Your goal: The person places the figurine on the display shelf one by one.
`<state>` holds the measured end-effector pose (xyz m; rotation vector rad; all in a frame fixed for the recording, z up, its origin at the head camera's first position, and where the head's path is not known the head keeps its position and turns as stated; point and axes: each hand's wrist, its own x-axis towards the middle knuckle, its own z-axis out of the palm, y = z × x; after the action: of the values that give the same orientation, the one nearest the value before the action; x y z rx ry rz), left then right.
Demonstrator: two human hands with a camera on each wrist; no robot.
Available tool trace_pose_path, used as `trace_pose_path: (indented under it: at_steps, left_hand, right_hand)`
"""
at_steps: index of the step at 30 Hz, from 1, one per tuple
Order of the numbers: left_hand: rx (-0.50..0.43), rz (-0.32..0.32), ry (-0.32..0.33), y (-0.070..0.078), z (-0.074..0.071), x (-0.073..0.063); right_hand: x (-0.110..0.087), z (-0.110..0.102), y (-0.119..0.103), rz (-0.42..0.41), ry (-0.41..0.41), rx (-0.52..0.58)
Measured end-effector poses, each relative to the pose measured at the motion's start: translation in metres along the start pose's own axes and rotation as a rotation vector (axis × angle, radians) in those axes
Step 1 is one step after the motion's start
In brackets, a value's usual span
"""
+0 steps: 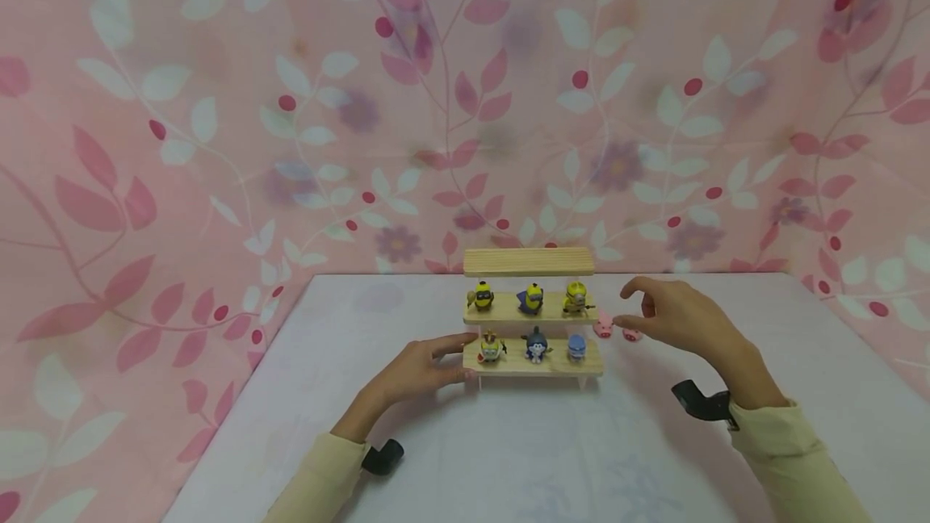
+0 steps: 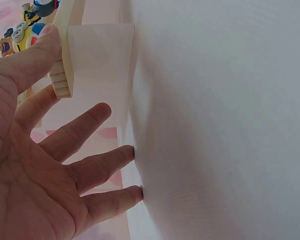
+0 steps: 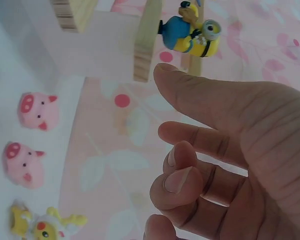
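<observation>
My left hand pinches the left end of the lower board of a small tiered wooden display shelf; in the left wrist view, the thumb lies on the board end and the other fingers spread. Three yellow minion figurines stand on the middle board, among them one in blue overalls. Below them are a crowned yellow figurine, a dark-hooded figurine and a blue figurine. My right hand hovers just beyond the shelf's right end, fingers loosely bent, holding nothing.
Two pink pig heads rest on the white tabletop right of the shelf. A yellow figurine lies beyond them in the right wrist view. Pink floral cloth hangs behind the table.
</observation>
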<state>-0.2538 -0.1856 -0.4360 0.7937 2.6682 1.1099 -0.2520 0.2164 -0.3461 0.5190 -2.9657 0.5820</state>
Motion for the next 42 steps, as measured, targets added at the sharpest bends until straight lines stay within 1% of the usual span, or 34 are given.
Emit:
trace_pose_path:
  at_steps: [5, 10, 15, 18, 23, 31, 38, 42]
  left_hand:
    - [-0.009, -0.003, -0.002, -0.001, 0.001, 0.0]
    - [0.011, -0.006, -0.006, -0.001, 0.0, 0.0]
    - [0.026, -0.013, -0.008, 0.0, 0.0, 0.001]
    - [0.022, -0.013, -0.007, 0.002, 0.0, 0.0]
    - [0.008, -0.004, -0.002, 0.003, 0.0, -0.001]
    - [-0.001, -0.001, -0.006, 0.0, 0.0, 0.0]
    - [0.016, -0.027, -0.011, 0.0, 0.0, 0.0]
    - [0.016, -0.025, -0.009, 0.0, 0.0, 0.0]
  right_hand:
    - [0.002, 0.008, 0.007, 0.02, -0.026, 0.012]
    - [0.008, 0.018, 0.015, 0.031, -0.058, 0.025]
    - [0.015, 0.027, 0.023, 0.035, -0.076, 0.044]
    - [0.019, 0.033, 0.027, 0.02, -0.077, 0.058]
    - [0.027, 0.041, 0.029, 0.007, -0.096, 0.059]
    - [0.038, 0.049, 0.031, 0.03, -0.138, 0.049]
    - [0.047, 0.051, 0.031, 0.058, -0.184, 0.035]
    - [0.052, 0.053, 0.032, 0.081, -0.207, 0.015]
